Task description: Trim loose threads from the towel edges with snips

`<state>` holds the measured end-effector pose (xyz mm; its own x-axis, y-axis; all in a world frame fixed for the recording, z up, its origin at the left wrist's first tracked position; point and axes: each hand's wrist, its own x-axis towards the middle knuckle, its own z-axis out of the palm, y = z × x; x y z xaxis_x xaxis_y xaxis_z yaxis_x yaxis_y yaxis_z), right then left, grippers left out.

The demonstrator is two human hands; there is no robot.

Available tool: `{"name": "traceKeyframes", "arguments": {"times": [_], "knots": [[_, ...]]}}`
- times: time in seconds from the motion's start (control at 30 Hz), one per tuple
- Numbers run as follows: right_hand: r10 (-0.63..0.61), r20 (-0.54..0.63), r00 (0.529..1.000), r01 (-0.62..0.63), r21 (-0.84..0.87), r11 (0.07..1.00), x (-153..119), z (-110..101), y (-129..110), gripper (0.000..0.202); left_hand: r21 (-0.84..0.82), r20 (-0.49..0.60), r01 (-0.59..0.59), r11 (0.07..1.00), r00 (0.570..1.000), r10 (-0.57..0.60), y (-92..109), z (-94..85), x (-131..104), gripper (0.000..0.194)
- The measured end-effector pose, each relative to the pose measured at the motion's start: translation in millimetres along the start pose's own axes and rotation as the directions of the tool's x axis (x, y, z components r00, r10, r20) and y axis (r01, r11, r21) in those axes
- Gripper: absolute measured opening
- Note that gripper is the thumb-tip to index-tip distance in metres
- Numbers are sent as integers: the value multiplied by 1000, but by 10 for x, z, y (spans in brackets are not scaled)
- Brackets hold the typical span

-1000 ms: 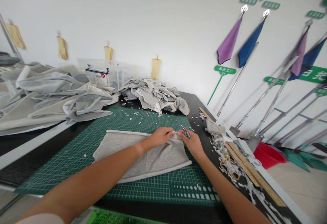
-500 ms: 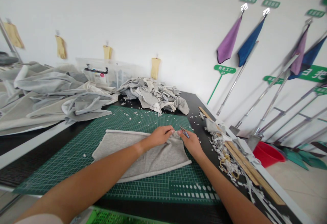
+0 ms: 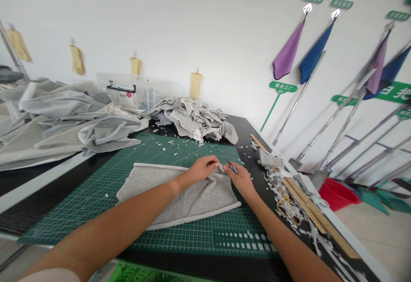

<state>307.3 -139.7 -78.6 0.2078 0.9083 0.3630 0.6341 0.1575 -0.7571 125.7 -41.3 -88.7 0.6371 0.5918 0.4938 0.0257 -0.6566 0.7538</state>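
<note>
A grey piece of fabric (image 3: 199,196) with pale edges along its long sides lies on the green cutting mat (image 3: 93,187). At its far right corner, my left hand (image 3: 204,168) pinches the fabric edge between thumb and fingers, lifting it a little. Close beside it, my right hand (image 3: 240,177) is closed around a small pair of snips (image 3: 231,166), whose blades point up and away. The right thumb and finger also seem to touch the raised corner. How far the snips are open cannot be made out.
Piles of grey fabric (image 3: 64,119) and cut pieces (image 3: 195,119) lie behind the mat. Wooden rulers (image 3: 308,209), scraps (image 3: 285,205) and gold-handled scissors (image 3: 293,217) line the right edge. A green basket (image 3: 138,272) sits at the near edge, a red bucket (image 3: 338,194) on the floor.
My left hand has shifted very slightly up at the fabric corner. The right hand and snips stay nearly in place, and the fabric lies as before.
</note>
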Motion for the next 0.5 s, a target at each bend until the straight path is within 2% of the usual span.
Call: {"name": "traceKeyframes", "arguments": {"times": [0.33, 0.5], "knots": [[-4, 75, 997, 3, 12, 1000, -27, 5, -49, 36, 76, -7, -18, 997, 1000, 18, -7, 17, -26, 19], [-11, 49, 999, 13, -37, 999, -21, 5, -26, 33, 31, 23, -4, 1000, 1000, 3, 58, -2, -70, 18]]}}
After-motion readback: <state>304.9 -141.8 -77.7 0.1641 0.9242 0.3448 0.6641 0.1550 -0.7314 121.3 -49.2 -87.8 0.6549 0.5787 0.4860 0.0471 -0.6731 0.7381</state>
